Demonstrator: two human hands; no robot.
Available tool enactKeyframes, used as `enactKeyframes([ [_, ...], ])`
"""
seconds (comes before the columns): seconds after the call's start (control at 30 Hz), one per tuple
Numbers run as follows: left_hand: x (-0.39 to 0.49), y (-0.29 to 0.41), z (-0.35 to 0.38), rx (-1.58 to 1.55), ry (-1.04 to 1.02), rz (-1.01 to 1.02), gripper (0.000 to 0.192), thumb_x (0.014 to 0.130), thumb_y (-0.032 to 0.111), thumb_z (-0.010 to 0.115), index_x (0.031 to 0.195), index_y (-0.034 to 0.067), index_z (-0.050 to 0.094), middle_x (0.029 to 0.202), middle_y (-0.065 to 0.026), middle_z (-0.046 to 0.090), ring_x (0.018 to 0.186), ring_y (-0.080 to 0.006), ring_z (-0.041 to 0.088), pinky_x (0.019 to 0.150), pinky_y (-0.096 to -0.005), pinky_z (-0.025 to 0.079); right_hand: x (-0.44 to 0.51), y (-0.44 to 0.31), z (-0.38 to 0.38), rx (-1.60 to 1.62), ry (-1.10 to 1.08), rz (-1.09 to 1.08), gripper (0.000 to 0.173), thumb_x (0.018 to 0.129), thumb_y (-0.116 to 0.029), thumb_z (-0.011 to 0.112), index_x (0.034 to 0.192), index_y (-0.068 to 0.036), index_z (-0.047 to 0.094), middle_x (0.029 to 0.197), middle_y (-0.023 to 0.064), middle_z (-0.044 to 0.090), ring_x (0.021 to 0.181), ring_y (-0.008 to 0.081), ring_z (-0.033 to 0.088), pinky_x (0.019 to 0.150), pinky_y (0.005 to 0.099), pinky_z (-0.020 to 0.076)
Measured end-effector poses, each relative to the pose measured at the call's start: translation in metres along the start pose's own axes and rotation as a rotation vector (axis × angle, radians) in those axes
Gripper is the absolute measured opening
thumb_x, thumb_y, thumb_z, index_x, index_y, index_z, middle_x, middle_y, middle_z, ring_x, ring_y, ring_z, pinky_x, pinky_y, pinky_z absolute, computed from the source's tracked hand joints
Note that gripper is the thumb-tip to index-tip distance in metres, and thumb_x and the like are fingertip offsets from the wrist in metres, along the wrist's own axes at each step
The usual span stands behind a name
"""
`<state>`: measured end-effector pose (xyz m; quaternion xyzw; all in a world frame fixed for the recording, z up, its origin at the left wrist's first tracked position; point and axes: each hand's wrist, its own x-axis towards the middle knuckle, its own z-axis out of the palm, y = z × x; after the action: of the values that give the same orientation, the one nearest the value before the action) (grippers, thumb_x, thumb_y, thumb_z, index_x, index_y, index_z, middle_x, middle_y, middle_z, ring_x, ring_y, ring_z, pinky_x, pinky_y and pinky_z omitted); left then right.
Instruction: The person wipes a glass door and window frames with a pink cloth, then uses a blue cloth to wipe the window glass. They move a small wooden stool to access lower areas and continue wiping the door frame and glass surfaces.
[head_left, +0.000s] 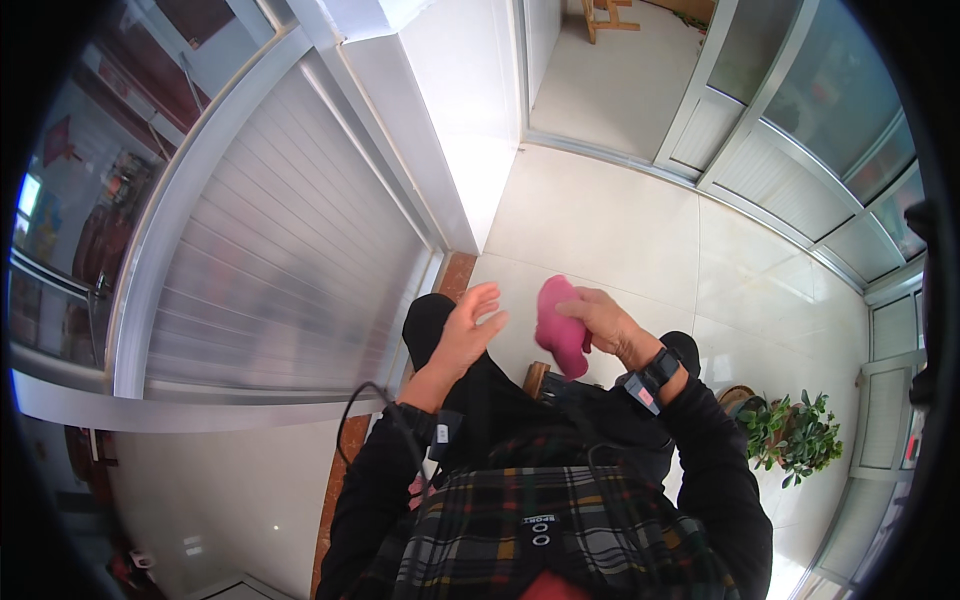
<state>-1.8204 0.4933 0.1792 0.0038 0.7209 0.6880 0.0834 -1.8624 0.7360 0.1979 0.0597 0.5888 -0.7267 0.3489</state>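
Observation:
A pink cloth (561, 322) hangs bunched from my right hand (604, 319), gripped between thumb and fingers above my lap. To its left, my left hand (476, 319) is raised with its fingers apart and nothing in it, not touching the cloth. Each wrist carries a dark strapped device; a black cable loops by the left forearm. Below the cloth, between my dark-clad knees, part of a wooden piece (535, 379) shows; the rest of it is hidden.
A framed panel door (285, 247) stands close on my left, beside a white wall corner (450, 112). Potted succulents (795, 435) are on the tiled floor (600, 210) at right. Glazed sliding doors (795, 180) run along the upper right, with wooden furniture legs (611, 26) beyond the opening.

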Motion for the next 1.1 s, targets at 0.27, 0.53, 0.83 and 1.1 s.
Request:
enactKeyframes([
  [0.27,0.003,-0.011,-0.001,0.021,0.229,-0.145,0.034,0.096,0.022,0.06,0.122,0.002,0.056,0.101,-0.0085,0.064,0.09,-0.015,0.062,0.079,-0.0284,0.052,-0.012,-0.006,0.014,0.417,-0.081,-0.097,0.033,0.091,-0.006,0.055,0.122,0.002,0.055,0.112,0.012,0.063,0.1,0.023,0.062,0.089,0.0365,0.0511],
  [0.53,-0.028,-0.004,0.019,-0.836,-0.093,-0.254,0.048,0.098,0.038,0.054,0.133,0.007,0.045,0.121,-0.0099,0.058,0.111,-0.0229,0.057,0.093,-0.044,0.05,-0.008,0.007,0.065,0.608,-0.094,-0.295,0.041,0.092,-0.006,0.05,0.133,-0.001,0.044,0.122,0.0112,0.056,0.106,0.0234,0.058,0.085,0.0353,0.0502],
  [0.83,-0.03,-0.005,-0.014,-0.838,0.231,0.027,0.037,0.094,0.007,0.059,0.129,0.003,0.048,0.121,-0.0076,0.058,0.109,-0.0182,0.058,0.096,-0.0346,0.047,-0.01,0.049,0.073,0.102,-0.112,-0.01,0.029,0.091,-0.011,0.061,0.117,-0.002,0.056,0.108,0.0071,0.062,0.102,0.0194,0.059,0.092,0.0325,0.0469],
  [1.1,-0.04,0.023,-0.021,-0.316,-0.165,0.1,0.047,0.088,0.013,0.068,0.128,0.002,0.048,0.116,-0.005,0.057,0.109,-0.0144,0.054,0.095,-0.0303,0.045,-0.001,0.028,0.079,0.328,-0.371,-0.042,0.065,0.089,-0.036,0.067,0.139,-0.003,0.04,0.133,0.0129,0.052,0.121,0.0262,0.051,0.106,0.0436,0.0388],
])
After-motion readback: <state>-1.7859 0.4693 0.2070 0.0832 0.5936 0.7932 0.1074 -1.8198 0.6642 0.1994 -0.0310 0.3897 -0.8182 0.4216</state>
